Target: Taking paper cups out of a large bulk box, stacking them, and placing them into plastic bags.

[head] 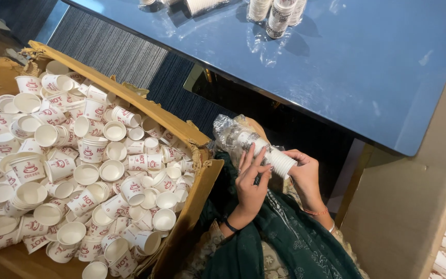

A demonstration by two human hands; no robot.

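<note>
Both hands grip a stack of paper cups (267, 152) over the person's lap: the left hand (251, 181) wraps fingers around its middle, the right hand (305, 173) holds its open end. A clear plastic sleeve (231, 132) covers its far end. Beside them a cardboard box (181, 129) brims with loose cups; more stacks stand on the blue desk (367, 62).
</note>
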